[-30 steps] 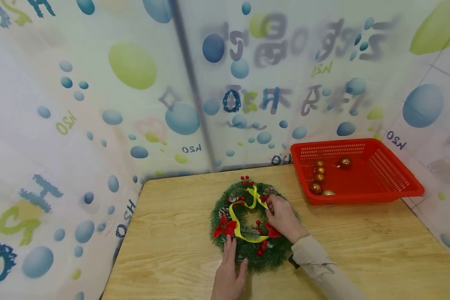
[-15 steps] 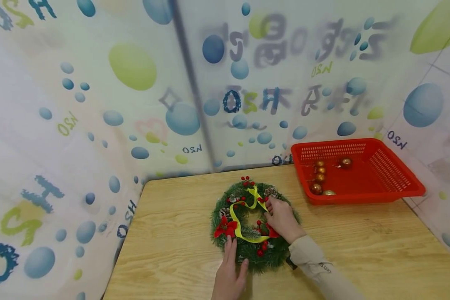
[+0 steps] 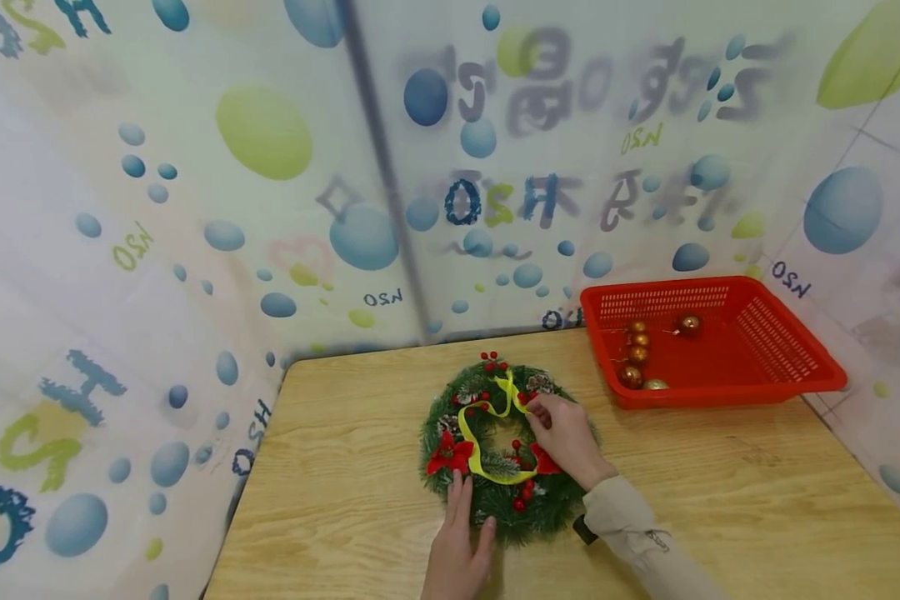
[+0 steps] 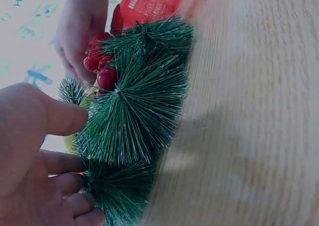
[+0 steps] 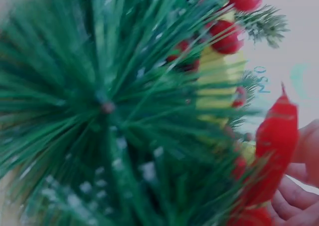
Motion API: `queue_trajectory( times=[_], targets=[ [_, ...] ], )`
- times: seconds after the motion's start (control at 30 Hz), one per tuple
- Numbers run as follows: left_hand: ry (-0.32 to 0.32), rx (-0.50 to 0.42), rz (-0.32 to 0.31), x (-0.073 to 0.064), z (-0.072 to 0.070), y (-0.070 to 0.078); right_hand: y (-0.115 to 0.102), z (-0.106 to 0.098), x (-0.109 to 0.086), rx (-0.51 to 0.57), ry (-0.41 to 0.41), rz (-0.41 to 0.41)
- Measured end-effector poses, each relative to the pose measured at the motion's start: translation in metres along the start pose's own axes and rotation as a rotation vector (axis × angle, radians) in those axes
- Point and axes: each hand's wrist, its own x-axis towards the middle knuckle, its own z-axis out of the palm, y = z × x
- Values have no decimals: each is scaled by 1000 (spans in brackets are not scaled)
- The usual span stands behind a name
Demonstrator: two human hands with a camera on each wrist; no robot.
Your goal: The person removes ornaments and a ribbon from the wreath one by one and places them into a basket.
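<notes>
A green Christmas wreath [image 3: 543, 517] with red berries, pinecones and red flowers lies flat on the wooden table. Yellow ribbon [image 3: 471, 446] loops over its top and around the middle hole. My right hand [image 3: 572, 440] pinches the ribbon's end at the wreath's upper right; its fingertips are partly hidden. At the front left edge, my left hand [image 3: 459, 546] touches the greenery with extended fingers, thumb apart, near a red flower [image 3: 450, 454]. The left wrist view has the left thumb [image 4: 65, 116] against the needles. Needles and a red petal [image 5: 274, 151] cover much of the right wrist view.
A red plastic basket [image 3: 727, 396] stands at the table's back right, holding several gold and brown baubles [image 3: 640, 354]. Patterned curtains [image 3: 487, 275] hang behind and on both sides of the wooden table [image 3: 345, 467].
My right hand has shifted very slightly left at the ribbon's end. The left hand and the wreath stay in place.
</notes>
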Motion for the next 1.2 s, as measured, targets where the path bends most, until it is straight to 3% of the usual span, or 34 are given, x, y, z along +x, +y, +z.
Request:
queue_trajectory(
  times=[0.53,1.2],
  targets=[
    [0,-13,26,0,-1,-1,-34,-16,6,171,-21,-14],
    [38,8,53,2,1,-2,-61,5,8,282,-115,-56]
  ],
)
